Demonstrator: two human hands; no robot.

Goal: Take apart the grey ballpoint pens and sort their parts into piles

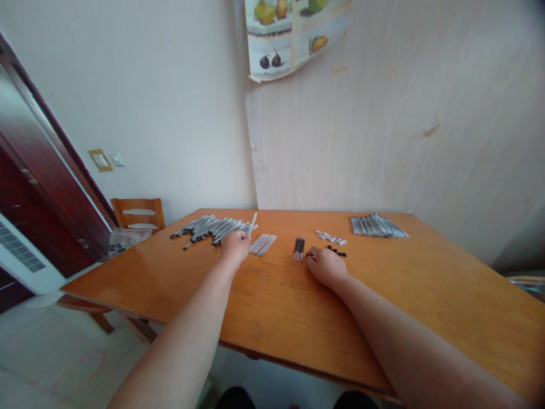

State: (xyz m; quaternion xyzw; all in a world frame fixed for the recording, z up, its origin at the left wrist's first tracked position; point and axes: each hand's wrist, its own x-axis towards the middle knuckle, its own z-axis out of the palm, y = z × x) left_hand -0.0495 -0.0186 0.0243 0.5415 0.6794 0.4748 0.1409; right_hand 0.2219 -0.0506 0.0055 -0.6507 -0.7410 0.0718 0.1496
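Note:
My left hand (pixel 235 247) is closed on a whitish pen barrel (pixel 252 224), which points up and away from me. Just right of that hand, a row of pale pen barrels (pixel 263 245) lies on the table. My right hand (pixel 327 267) rests on the tabletop with its fingers pinched on a small black pen part (pixel 310 256), partly hidden. Left of its fingertips lie several dark ink refills (pixel 298 249) side by side. Small black pieces (pixel 337 250) sit just behind this hand, and short clear-and-white pieces (pixel 331 237) are farther back.
A large pile of pens with black ends (pixel 213 228) covers the table's far left. Another bundle of pens (pixel 378 225) lies at the far right. The wooden table (pixel 272 312) meets the wall behind. A wooden chair (pixel 138 213) with a plastic bag (pixel 128 238) stands left.

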